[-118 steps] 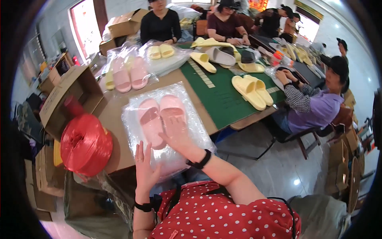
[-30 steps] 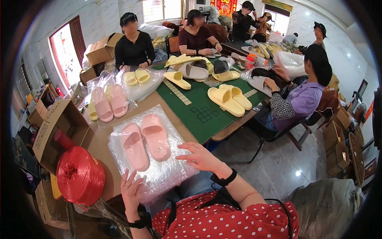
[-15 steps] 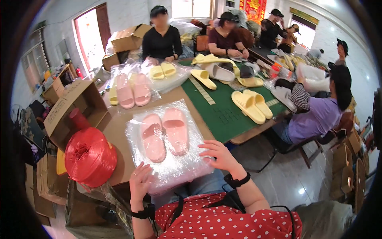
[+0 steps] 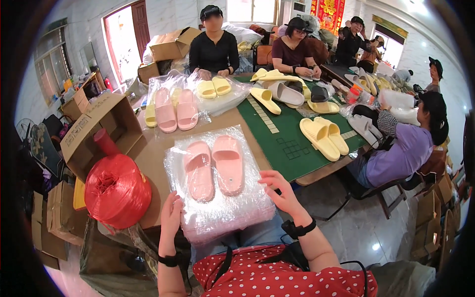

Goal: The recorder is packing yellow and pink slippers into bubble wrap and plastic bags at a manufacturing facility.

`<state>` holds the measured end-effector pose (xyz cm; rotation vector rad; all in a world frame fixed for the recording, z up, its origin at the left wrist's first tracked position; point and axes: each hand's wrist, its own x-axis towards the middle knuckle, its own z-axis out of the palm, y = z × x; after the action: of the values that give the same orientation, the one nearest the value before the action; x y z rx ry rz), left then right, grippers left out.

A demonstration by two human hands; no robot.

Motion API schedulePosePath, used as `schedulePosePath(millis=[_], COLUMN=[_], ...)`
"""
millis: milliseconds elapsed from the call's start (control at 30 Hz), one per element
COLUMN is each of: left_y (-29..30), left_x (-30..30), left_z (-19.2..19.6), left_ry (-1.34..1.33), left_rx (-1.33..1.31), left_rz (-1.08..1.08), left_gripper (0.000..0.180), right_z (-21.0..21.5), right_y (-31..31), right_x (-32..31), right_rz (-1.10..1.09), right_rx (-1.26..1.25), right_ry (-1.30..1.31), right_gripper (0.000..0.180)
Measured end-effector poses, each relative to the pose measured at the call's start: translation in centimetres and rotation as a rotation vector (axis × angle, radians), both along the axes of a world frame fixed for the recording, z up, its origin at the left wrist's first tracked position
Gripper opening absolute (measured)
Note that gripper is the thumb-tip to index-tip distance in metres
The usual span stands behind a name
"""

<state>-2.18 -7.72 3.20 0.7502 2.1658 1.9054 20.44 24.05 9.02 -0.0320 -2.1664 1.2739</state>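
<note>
A pair of pink slippers lies side by side, the left slipper [image 4: 199, 173] and the right slipper [image 4: 228, 166], both with toes pointing away from me. Beneath them is a stack of clear plastic bags [image 4: 242, 210] at the near edge of the table. My left hand [image 4: 171, 213] is at the stack's left edge, thumb up, holding nothing. On the other side, my right hand [image 4: 278, 189] is spread by the stack's right edge, its fingertips close to the plastic. Whether either hand touches the bags is hard to tell.
Left stand a red twine roll [image 4: 118, 193] and an open cardboard box [image 4: 94, 133]. Farther back lie more pink slippers [image 4: 187, 111] in plastic. Yellow slippers [image 4: 324, 136] rest on the green mat [image 4: 282, 158]. Several people sit around; one in purple [image 4: 403, 153] is at right.
My left hand has slid from the near left corner outward to the stack's left edge, with its fingers closer together. The whole view has shifted slightly; the slippers have stayed on the stack.
</note>
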Motion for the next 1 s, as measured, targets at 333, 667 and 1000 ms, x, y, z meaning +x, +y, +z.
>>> schedulePosePath(millis=[333,667,1000], left_y=[5.3,9.3,8.6], left_x=[-2.0,-0.9,-0.1], left_z=[3.9,3.9,3.7], left_ry=[-0.440,-0.465,-0.843], left_rx=[-0.113,-0.153,0.378], left_rz=[-0.024,-0.095,-0.311], left_gripper=[0.069,0.065,0.038], right_z=[-3.1,-3.8,-3.2], right_y=[-1.3,-3.2,-6.6], right_x=[-6.7,-9.4,-9.6], right_rz=[-0.172,-0.140,0.216], right_rx=[-0.609,-0.502,-0.531], right_ry=[-0.254,-0.199,-0.087], right_gripper=[0.059,0.075,0.059])
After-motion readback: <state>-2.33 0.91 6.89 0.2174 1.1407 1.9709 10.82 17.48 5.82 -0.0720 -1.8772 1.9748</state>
